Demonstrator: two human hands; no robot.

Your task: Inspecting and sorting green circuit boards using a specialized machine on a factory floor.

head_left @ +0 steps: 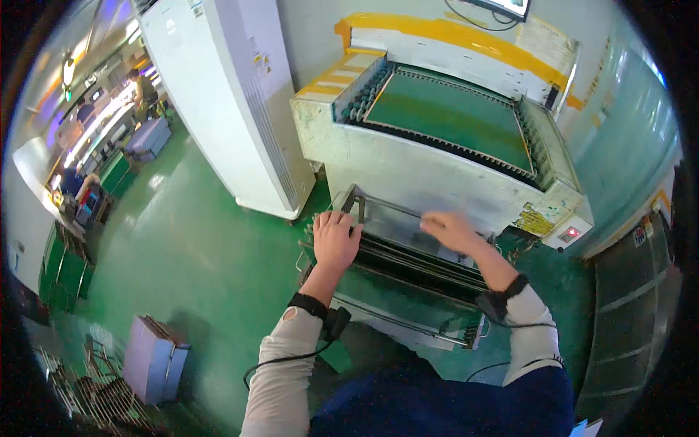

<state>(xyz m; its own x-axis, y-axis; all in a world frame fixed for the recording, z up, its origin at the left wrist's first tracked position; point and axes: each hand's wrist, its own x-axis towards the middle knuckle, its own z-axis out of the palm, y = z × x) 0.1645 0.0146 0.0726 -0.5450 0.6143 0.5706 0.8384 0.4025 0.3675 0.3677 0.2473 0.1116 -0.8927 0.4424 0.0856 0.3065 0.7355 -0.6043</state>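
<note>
My left hand (pixel 335 239) lies over the left end of a metal rack (pixel 357 205) in front of me, fingers stretched out and slightly apart. Dark, thin panels (pixel 415 266) stand close together in the rack, their long edges running left to right. Over the rack's far side is my right hand (pixel 453 231), smeared by motion; nothing shows in it, and its finger position is unclear. Beyond the rack stands a white machine (pixel 437 164) with toothed rollers along its bed. A large green panel (pixel 451 116) lies flat on that bed.
A tall white cabinet (pixel 226 95) stands left of the machine. At the right are a dark barred rack (pixel 630 320) and a translucent curtain (pixel 619 124). Grey-purple boxes (pixel 149 360) sit on the green floor (pixel 189 262). People work at a lit bench far left.
</note>
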